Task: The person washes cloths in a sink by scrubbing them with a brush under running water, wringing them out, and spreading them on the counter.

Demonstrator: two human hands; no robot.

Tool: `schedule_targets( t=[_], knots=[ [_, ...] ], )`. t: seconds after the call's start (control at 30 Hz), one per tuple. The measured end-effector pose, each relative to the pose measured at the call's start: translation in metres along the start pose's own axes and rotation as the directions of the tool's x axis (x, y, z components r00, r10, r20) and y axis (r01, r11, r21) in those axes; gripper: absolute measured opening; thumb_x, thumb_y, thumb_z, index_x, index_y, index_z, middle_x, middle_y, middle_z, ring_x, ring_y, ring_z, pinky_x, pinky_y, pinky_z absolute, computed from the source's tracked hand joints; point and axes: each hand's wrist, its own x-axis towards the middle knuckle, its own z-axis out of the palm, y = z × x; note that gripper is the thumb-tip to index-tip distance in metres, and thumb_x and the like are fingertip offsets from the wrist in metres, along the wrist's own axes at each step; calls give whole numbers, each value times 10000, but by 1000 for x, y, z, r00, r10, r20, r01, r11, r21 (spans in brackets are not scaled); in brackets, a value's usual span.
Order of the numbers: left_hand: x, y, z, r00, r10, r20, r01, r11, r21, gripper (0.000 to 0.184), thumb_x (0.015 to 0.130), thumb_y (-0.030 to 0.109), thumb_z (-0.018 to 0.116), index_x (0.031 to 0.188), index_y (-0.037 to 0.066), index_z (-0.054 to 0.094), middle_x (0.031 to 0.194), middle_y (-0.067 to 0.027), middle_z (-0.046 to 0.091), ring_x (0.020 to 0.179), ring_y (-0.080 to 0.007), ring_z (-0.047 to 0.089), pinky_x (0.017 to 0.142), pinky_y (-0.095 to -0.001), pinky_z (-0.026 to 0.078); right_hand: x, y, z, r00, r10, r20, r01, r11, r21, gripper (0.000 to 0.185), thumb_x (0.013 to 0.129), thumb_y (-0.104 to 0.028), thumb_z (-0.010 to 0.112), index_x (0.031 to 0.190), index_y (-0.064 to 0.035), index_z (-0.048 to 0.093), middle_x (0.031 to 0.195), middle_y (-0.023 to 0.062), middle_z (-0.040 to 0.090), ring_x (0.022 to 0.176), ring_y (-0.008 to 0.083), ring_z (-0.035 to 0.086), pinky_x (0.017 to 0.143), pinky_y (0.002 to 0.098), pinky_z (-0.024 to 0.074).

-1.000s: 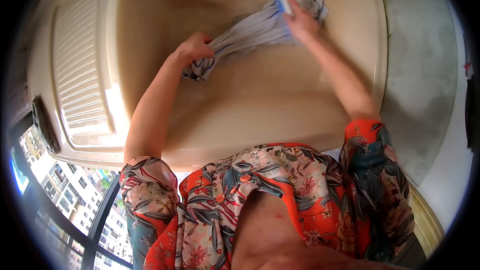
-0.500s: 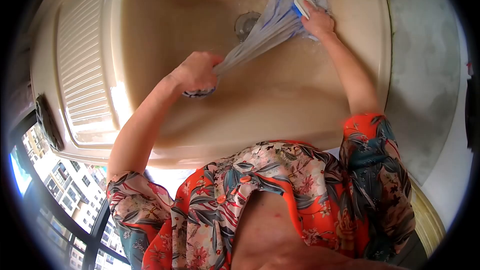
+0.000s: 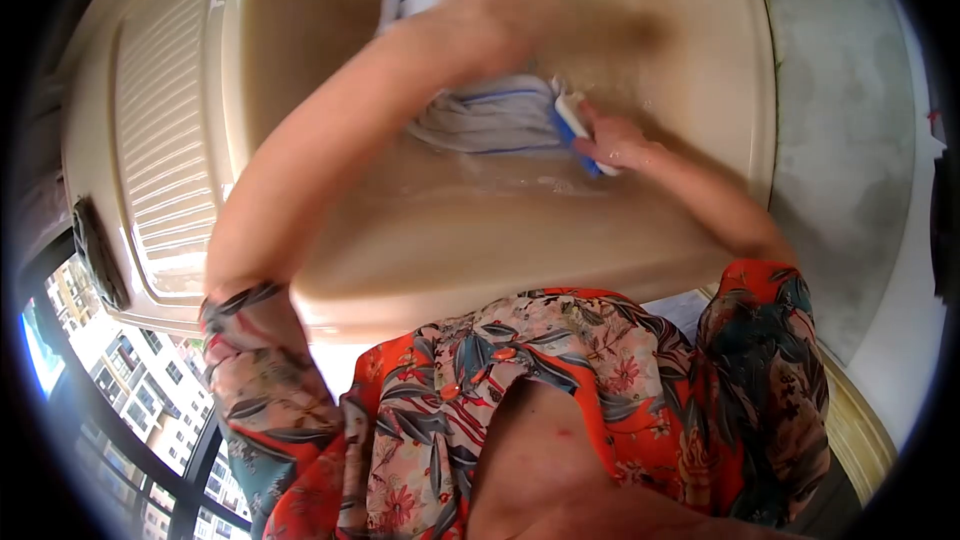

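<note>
A wet grey-white cloth with blue stripes (image 3: 495, 122) lies bunched in the beige wash basin (image 3: 480, 250). My left hand (image 3: 495, 15) is raised toward the far side of the basin, blurred by motion, and closed on part of the cloth; its fingers are mostly hidden. Cloth shows both to the left of this hand and below it. My right hand (image 3: 618, 140) grips a scrubbing brush (image 3: 580, 132) with a white back and blue bristles, held against the right end of the cloth.
A ribbed washboard (image 3: 170, 150) is moulded into the basin's left side. A dark rag (image 3: 98, 255) hangs over the left edge. Grey wall or floor (image 3: 845, 130) borders the basin on the right; a window (image 3: 130, 380) is at lower left.
My left hand has moved up and right, lifting part of the cloth. The brush in my right hand has come lower and left. The cloth, stretched diagonally before, is now bunched near the middle.
</note>
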Motion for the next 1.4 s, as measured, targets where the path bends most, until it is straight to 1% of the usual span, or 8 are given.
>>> schedule_targets(
  t=[0.3,0.53,0.6,0.8,1.03,1.13,1.3,1.4],
  knots=[
    [-24,47,132,887,-395,239,447,866,-226,291,738,239,575,1006,131,613,1137,-100,495,1113,-277,427,899,-503,354,-31,-9,-41,860,-360,362,297,930,218,740,730,-379,588,1320,-24,319,1268,167,438,1124,259,452,932,305,365],
    [-59,46,174,869,-134,476,238,957,-165,280,686,254,578,930,150,664,1090,-117,551,1070,-280,484,928,-442,366,-14,-24,-62,983,11,-184,60,925,375,675,728,-310,637,1324,-182,346,1200,178,485,967,269,555,777,368,463],
    [-63,35,149,783,-141,605,364,893,-264,280,667,226,555,905,137,672,1044,-139,582,1027,-277,523,912,-403,392,29,-44,-7,763,-291,-577,503,829,246,629,747,-289,624,1314,-249,355,1094,162,527,914,263,563,760,380,468],
    [-88,14,104,542,-238,806,546,829,-123,336,621,265,563,881,78,665,933,-168,624,924,-284,586,812,-359,457,77,-46,-17,800,-389,-457,209,894,-396,513,786,-333,562,1274,-329,403,984,142,505,865,305,551,711,388,476],
    [-114,-34,132,434,-77,897,450,882,-142,385,589,313,643,886,69,657,898,-141,635,895,-268,599,746,-357,486,130,37,-49,732,-29,-680,148,982,117,521,783,-391,567,1268,-254,434,969,141,615,858,220,600,751,297,471],
    [-95,-22,81,565,-305,767,578,810,-104,359,593,280,671,875,58,655,901,-133,638,881,-264,604,734,-354,492,89,21,-60,795,226,-563,266,705,658,559,783,-381,592,1283,-203,417,1037,138,607,841,172,613,740,277,472],
    [-97,-30,198,721,-692,40,633,634,-444,425,625,206,656,1010,37,595,915,-158,625,858,-259,609,716,-361,492,68,-62,3,662,-61,-747,503,775,382,608,787,-415,573,1295,-146,375,1162,162,527,957,268,560,825,338,437],
    [-100,-33,205,672,-684,285,695,449,-561,511,616,160,647,1098,24,542,877,-156,610,809,-243,595,664,-358,483,29,-110,20,796,-197,-573,419,862,286,566,790,-389,569,1291,-212,375,996,208,523,871,358,554,735,411,466]
  ],
)
